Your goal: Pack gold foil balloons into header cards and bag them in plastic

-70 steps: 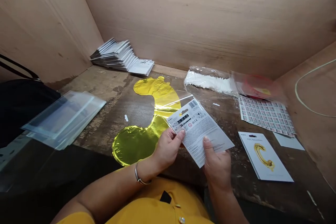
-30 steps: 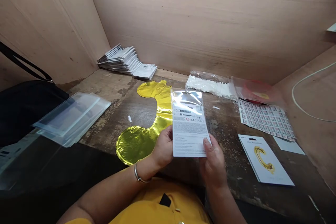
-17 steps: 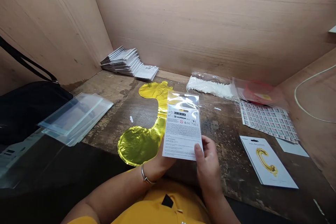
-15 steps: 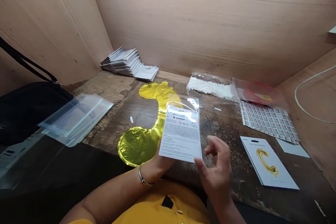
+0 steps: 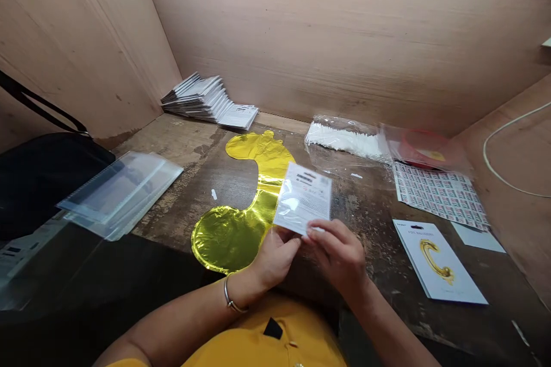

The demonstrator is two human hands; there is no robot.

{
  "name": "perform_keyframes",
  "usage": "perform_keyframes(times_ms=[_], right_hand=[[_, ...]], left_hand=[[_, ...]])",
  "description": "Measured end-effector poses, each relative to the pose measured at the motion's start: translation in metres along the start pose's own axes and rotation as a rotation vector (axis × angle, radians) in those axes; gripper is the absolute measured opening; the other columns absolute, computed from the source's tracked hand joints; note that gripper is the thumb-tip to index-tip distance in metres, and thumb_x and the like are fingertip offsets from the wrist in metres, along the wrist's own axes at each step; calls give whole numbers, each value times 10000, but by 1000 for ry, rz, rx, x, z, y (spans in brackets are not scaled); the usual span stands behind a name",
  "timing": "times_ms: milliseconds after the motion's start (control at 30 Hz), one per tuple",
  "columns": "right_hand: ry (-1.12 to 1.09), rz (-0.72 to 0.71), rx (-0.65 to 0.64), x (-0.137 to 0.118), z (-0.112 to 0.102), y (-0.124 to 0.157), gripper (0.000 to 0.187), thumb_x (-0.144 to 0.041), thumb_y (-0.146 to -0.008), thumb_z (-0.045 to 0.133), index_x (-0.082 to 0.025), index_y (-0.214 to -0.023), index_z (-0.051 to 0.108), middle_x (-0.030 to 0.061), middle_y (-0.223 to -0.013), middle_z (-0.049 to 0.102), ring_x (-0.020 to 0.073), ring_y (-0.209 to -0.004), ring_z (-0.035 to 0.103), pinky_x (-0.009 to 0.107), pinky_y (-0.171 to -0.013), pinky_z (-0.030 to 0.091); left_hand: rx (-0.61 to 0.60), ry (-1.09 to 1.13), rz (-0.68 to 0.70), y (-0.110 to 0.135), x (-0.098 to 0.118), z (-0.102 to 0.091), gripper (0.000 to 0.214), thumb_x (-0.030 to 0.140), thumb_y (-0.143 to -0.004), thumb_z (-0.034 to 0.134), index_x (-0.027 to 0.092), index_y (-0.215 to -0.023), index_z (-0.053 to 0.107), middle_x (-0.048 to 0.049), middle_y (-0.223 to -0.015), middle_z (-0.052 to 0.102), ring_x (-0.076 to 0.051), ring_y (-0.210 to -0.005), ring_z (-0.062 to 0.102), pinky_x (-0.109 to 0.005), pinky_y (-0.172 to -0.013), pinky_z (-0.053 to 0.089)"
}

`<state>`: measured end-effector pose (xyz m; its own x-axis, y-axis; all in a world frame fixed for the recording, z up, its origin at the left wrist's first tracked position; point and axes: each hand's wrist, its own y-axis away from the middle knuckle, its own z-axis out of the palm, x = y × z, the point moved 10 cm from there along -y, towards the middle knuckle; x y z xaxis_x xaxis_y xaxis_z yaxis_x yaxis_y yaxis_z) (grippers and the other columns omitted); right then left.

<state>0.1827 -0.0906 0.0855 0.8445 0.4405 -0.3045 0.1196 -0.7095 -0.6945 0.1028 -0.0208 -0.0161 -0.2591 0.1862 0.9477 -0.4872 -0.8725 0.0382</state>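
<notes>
Beneath held card (image 5: pixel 303 198), gold balloon (image 5: pixel 235 235).

Head-worn view, forward-down, close over worktable (image 5: pixel 206 166)

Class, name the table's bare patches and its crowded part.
Bare wood lies between the clear sleeves and the gold balloon, and between the held packet and the letter card. The far right, around the sticker sheet and bags, is crowded.
</notes>
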Motion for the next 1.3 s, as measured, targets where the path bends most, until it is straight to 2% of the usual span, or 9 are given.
perform_keyframes(times_ms=[100, 433, 600, 767, 900, 1000, 1067, 1200, 1300], right_hand=[[-52, 91, -10, 14, 2, -5, 82, -170, -849, 634, -235, -837, 683, 74, -936, 716, 187, -817, 676, 329, -713, 566], [-148, 276, 11, 29, 12, 1, 36, -258, -814, 687, -230, -802, 667, 77, -1040, 616, 187, -868, 625, 323, -748, 534], [-486, 835, 143, 81, 13, 27, 655, -558, -720, 725, -205, -1240, 543, 141, -1214, 591, 265, -1032, 608, 407, -838, 526], [-946, 1225, -177, 89, 81, 48, 478, -563, -657, 749, -160, -878, 615, 2, -644, 639, 134, -508, 542, 263, -480, 469], [-880, 1203, -156, 106, 94, 43, 416, -545, -622, 737, -190, -715, 541, -56, -507, 564, 90, -400, 436, 213, -389, 369], [-819, 1197, -279, 107, 103, 48, 360, -505, -633, 716, -197, -635, 529, -62, -404, 511, 95, -323, 398, 211, -340, 318], [-778, 1179, -394, 102, 103, 50, 305, -448, -641, 720, -194, -609, 553, -56, -372, 504, 107, -297, 399, 209, -323, 287], [-200, 839, -335, 123, 53, -6, 201, -388, -799, 609, -202, -744, 663, 13, -612, 661, 162, -530, 566, 258, -494, 418], [199, 760, -191, 167, 27, -64, 202, -239, -880, 512, -180, -912, 703, 86, -987, 721, 219, -918, 637, 332, -807, 471]], left_hand=[[-107, 58, 9, 1, 6, 14, 248, 246, -817, 596, 219, -1032, 717, -34, -1094, 723, -229, -1041, 656, -399, -997, 478], [-48, 27, 10, 0, 13, -1, 198, 283, -780, 635, 190, -929, 726, -52, -1006, 741, -226, -991, 674, -385, -983, 490], [24, 211, -209, 3, -13, -10, 246, 348, -721, 719, 157, -876, 701, -38, -770, 716, -165, -665, 676, -327, -730, 573], [0, 260, -285, 7, -24, -15, 367, 397, -724, 749, 117, -954, 694, -97, -861, 727, -156, -715, 695, -249, -691, 549], [-148, 8, -377, 21, 0, -27, 376, 463, -792, 672, 138, -982, 674, -67, -753, 707, -137, -591, 650, -251, -590, 528], [-231, -615, 25, 11, 59, -39, 275, 404, -893, 562, 173, -969, 688, -78, -817, 710, -204, -783, 680, -343, -756, 542], [-282, -1028, 339, 3, 79, -31, 321, 391, -885, 581, 189, -1121, 662, -127, -1138, 681, -285, -1136, 600, -455, -1001, 437], [-550, -1400, 381, -19, 26, -17, 791, 530, -762, 689, 154, -1412, 439, -204, -1523, 339, -371, -1428, 274, -548, -1144, 224], [-494, -1406, 358, -30, 4, -16, 782, 521, -758, 681, 108, -1387, 470, -241, -1515, 328, -406, -1415, 281, -547, -1139, 246]])
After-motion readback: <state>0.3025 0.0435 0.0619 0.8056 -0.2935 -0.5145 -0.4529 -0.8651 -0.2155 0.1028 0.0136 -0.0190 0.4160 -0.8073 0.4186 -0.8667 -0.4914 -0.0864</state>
